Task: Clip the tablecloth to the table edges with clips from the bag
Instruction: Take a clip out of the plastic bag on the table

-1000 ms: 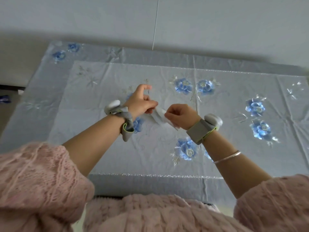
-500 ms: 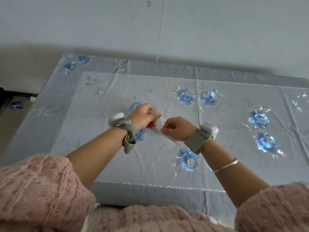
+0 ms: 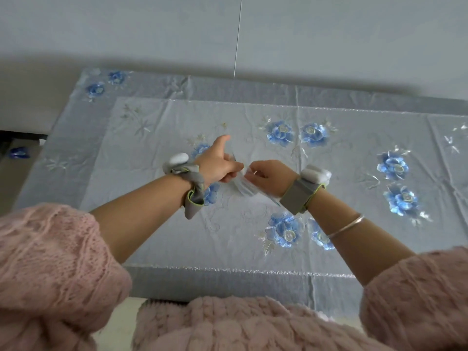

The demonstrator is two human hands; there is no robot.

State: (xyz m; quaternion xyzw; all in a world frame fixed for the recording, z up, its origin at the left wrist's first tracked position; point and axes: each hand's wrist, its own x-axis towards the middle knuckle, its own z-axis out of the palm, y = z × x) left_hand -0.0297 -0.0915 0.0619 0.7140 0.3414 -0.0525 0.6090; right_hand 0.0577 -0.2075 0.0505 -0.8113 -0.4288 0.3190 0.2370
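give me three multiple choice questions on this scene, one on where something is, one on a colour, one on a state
1. Where is the small clear plastic bag?
A. flat on the tablecloth
B. held up between both hands, above the table
C. on the floor

2. What colour are the embroidered flowers on the pale grey sheer tablecloth?
A. red
B. yellow
C. blue

3. How are the hands engaged?
A. both pinch the bag
B. only the right grips it
C. both lie flat on the cloth

Answers:
1 B, the bag hangs between the left hand and the right hand, over the cloth.
2 C, every flower cluster is blue with pale centres.
3 A, fingers of each hand close on the bag's top.
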